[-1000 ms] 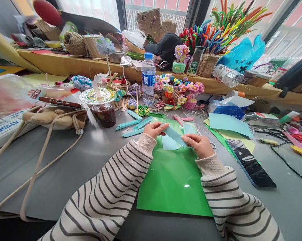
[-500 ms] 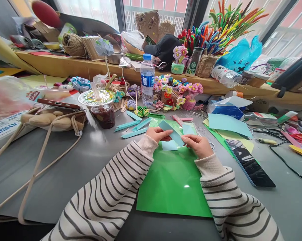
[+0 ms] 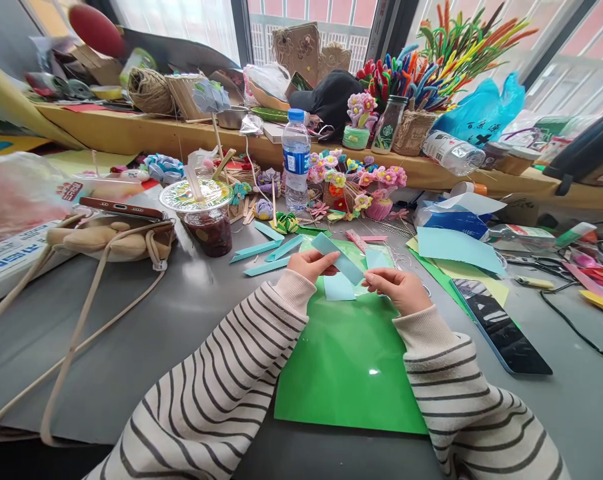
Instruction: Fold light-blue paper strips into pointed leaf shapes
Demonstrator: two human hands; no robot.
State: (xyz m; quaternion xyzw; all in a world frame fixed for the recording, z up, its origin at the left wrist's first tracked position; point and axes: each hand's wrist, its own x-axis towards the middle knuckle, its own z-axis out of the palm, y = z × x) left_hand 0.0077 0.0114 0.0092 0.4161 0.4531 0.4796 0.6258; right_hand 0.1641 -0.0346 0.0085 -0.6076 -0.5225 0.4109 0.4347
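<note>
Between my hands is a light-blue strip of paper (image 3: 350,268), tilted down to the right above a green sheet (image 3: 354,367). My left hand (image 3: 314,265) pinches its left part between thumb and fingers. At its lower right end, my right hand (image 3: 396,288) has thumb and fingertips closed on the corner. Just below the strip lies a pale blue paper piece (image 3: 339,288) on the green sheet, and another blue piece (image 3: 376,258) sits behind my right fingers. Several folded blue paper strips (image 3: 266,265) rest on the table left of my left hand.
A drink cup (image 3: 209,230), a water bottle (image 3: 296,163) and crafted flowers (image 3: 356,177) stand behind the hands. To the right are a phone (image 3: 501,327), blue paper (image 3: 459,250) and scissors (image 3: 541,263). On the left lies a beige bag (image 3: 106,239) with long straps.
The right fingertips have shifted slightly along the strip's lower end, and more of the strip shows between the hands. The whole view has moved a little.
</note>
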